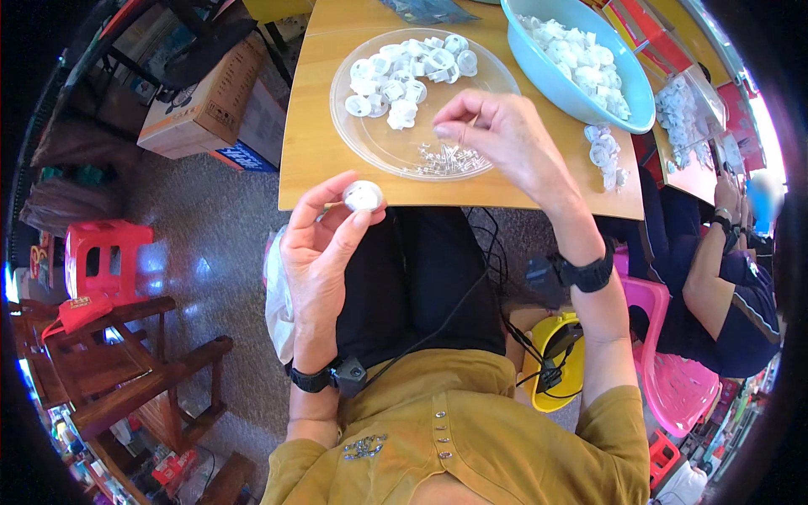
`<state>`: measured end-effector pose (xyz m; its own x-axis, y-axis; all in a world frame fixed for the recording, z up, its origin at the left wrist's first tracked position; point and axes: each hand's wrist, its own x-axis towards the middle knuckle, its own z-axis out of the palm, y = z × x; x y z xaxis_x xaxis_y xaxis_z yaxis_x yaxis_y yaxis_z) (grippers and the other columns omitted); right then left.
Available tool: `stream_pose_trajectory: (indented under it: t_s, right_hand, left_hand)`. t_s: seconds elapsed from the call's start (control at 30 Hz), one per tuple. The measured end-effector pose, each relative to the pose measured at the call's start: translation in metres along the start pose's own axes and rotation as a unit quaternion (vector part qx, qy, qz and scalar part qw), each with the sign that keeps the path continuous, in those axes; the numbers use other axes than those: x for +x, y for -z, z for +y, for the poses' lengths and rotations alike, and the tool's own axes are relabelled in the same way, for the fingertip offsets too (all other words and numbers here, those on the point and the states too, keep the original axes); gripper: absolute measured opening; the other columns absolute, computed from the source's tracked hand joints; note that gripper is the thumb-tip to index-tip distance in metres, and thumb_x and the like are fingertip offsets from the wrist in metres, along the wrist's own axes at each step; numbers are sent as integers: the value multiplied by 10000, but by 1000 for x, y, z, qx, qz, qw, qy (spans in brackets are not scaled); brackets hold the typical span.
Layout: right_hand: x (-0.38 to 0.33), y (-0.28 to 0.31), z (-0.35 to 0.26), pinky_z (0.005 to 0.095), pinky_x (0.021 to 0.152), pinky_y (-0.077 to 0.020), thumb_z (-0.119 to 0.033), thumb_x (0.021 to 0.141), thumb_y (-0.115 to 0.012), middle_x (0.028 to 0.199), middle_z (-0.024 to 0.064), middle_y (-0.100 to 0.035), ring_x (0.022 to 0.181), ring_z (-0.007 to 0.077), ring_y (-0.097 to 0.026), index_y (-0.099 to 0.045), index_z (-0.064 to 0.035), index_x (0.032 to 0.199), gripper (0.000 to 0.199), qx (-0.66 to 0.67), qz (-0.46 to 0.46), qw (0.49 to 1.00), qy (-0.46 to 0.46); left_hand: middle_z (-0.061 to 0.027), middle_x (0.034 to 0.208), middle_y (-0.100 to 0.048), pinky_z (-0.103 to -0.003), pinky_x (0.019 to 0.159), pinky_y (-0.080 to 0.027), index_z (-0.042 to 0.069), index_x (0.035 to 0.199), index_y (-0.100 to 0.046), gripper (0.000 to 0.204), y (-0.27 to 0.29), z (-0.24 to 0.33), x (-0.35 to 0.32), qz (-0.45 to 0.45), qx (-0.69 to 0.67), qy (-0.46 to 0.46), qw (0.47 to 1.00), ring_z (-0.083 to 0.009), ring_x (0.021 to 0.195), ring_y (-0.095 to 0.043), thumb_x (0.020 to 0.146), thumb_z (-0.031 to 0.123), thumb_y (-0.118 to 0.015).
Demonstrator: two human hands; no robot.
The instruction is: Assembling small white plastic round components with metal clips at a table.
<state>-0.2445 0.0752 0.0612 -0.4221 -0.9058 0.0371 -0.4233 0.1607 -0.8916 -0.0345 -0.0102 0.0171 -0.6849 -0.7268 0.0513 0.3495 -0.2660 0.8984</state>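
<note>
Between the fingertips and thumb of my left hand [313, 252] is a small round white plastic part [364, 196], held just off the table's front edge. My right hand [518, 143] has thumb and forefinger pinched together above the clear round tray [383, 150]; anything between them is too small to make out. Under that hand, small shiny metal pins [450, 160] lie in a loose heap at the tray's near side. A pile of similar white plastic parts [412, 63] fills the tray's far side.
The tray stands on a wooden table [307, 160]. Behind on the right is a blue basin [644, 109] of white parts, with a few loose white parts [604, 156] nearby. A co-worker's arm [711, 269] is at far right. Cables [497, 261] hang below the table.
</note>
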Motion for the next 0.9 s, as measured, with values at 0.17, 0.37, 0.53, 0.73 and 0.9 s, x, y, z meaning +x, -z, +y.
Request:
stream_pose_trajectory:
  t_s: [0.17, 0.37, 0.53, 0.73, 0.9]
  right_hand:
    - [17, -5, 21, 376, 641, -479, -132, 761, -634, 772, 95, -647, 725, 265, -624, -655, -82, 796, 65, -260, 22, 963, 74]
    - [21, -19, 26, 362, 626, -467, -128, 759, -630, 748, 58, -603, 727, 257, -605, -607, -76, 765, 58, -345, 0, 936, 74]
    - [23, -21, 29, 366, 638, -471, -128, 756, -625, 753, 63, -608, 731, 259, -607, -607, -76, 771, 56, -342, -12, 938, 65]
    - [19, -20, 24, 352, 635, -478, -99, 747, -611, 751, 77, -622, 715, 242, -614, -601, -51, 778, 58, -322, -1, 944, 69]
    - [-11, -21, -14, 334, 589, -477, -94, 746, -619, 685, 120, -609, 641, 259, -622, -581, -29, 758, 77, -172, 13, 982, 73]
  left_hand:
    - [-113, 1005, -612, -327, 854, -510, -29, 1193, -507, 341, 12, -6, -7, 21, -5, 14, 1000, -186, 922, -617, 859, -11, -575]
    - [-95, 1006, -572, -305, 808, -514, -9, 1228, -482, 353, 14, -10, -9, 38, -13, 12, 999, -163, 897, -593, 883, 21, -546]
    - [-92, 1025, -565, -284, 755, -504, 16, 1210, -469, 331, 17, -13, -11, 29, -4, 10, 1000, -164, 864, -592, 882, 14, -515]
    - [-71, 983, -550, -262, 735, -479, 5, 1059, -573, 180, 17, -12, -15, 7, 0, 25, 1000, -137, 850, -565, 883, 25, -543]
    - [-74, 987, -526, -253, 730, -466, -9, 958, -620, 117, 17, -10, -19, -37, 31, 7, 999, -138, 860, -554, 883, 28, -538]
